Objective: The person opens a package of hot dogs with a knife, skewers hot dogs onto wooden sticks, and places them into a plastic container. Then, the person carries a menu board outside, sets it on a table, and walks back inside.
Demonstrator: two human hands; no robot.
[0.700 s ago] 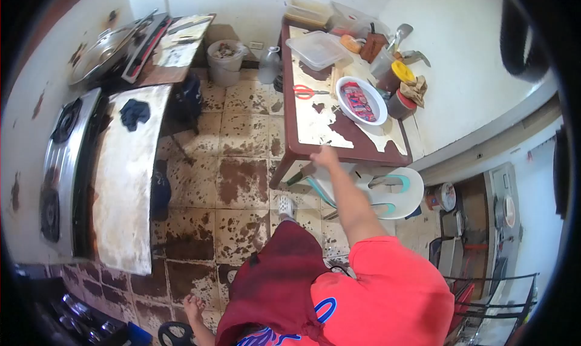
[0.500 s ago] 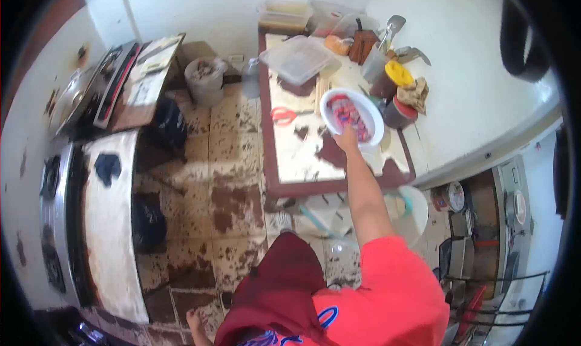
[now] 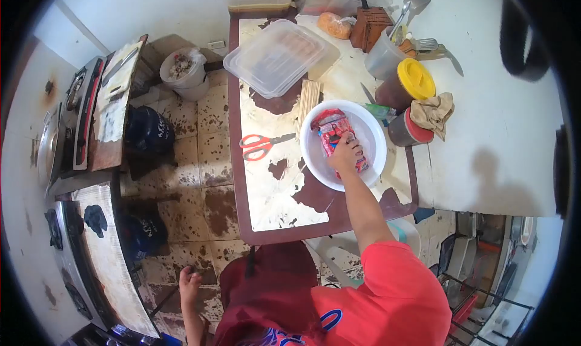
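Worn kitchen table (image 3: pixel 272 207), patchy pale cover; one red packet (image 3: pixel 330 128) in a white bowl (image 3: pixel 311 155), right hand (image 3: pixel 345 155) on it.
Fingers of the right hand are bent over the near part of the packet, touching it; whether they grip firmly cannot be told from above. The packet lies inside the bowl. Left of the bowl, red-handled scissors (image 3: pixel 256 147) lie flat, blades toward it; wooden sticks (image 3: pixel 309 107) lie just beyond its rim. To the right stand a yellow-lidded jar (image 3: pixel 410 81) and a red-lidded jar (image 3: pixel 407 130). Farther back lies a clear plastic lid (image 3: pixel 275 58). Left hand (image 3: pixel 190 283), low and away from the table, has fingers half curled and bare of any item.
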